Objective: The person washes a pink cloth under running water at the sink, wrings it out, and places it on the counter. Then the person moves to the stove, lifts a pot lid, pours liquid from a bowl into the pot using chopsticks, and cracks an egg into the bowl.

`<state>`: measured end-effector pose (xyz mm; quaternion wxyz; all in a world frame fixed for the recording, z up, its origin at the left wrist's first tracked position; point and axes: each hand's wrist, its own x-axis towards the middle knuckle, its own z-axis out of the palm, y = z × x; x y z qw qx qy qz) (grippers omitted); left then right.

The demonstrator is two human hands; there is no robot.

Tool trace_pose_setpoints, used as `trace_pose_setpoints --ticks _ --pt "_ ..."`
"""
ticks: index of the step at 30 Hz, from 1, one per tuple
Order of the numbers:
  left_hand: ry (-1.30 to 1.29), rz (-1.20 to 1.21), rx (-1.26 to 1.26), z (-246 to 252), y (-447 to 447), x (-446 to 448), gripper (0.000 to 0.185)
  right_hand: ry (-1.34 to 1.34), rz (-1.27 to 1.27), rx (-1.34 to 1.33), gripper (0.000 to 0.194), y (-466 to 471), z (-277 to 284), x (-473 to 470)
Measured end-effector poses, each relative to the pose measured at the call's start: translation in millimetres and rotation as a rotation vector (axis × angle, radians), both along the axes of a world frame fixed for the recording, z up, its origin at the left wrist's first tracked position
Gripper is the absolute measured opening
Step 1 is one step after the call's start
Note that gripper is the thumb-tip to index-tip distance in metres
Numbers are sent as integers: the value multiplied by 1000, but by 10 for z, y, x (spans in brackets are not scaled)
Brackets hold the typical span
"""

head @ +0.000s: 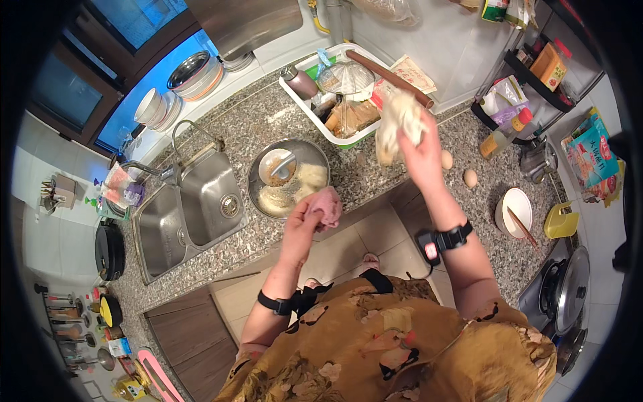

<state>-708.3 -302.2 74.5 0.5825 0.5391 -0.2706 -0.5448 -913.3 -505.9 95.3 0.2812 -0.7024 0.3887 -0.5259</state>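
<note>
My left hand (303,221) is closed on a folded pink cloth (324,207) at the near rim of a round steel pan (251,188). The pan holds pale dough-like pieces (276,200) and a small white bowl (268,160) with brown bits and a spoon (285,166). My right hand (422,145) grips a crumpled cream-coloured cloth or bag (399,120), blurred, above the counter beside the white tray (301,103). Two eggs, one at the right (470,178) and one nearer my wrist (446,159), lie on the granite counter (371,176).
A double steel sink (206,196) is at the left. The white tray holds a wire skimmer (346,78), a bottle (300,83) and a wooden rolling pin (389,78). A white bowl with chopsticks (513,213) and a stove with a lidded pan (572,291) stand at the right.
</note>
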Motion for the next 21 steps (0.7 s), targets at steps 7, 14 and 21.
trace_pose_setpoints --ticks 7,14,21 --pt "-122 58 -42 -383 -190 -399 40 124 -122 -130 63 -798 514 557" --pt "-265 44 -143 -617 -624 -594 41 137 209 62 49 -108 -266 -236" --pt "-1012 6 -361 -962 -1111 -651 72 -109 15 911 30 1183 -1127 -1908"
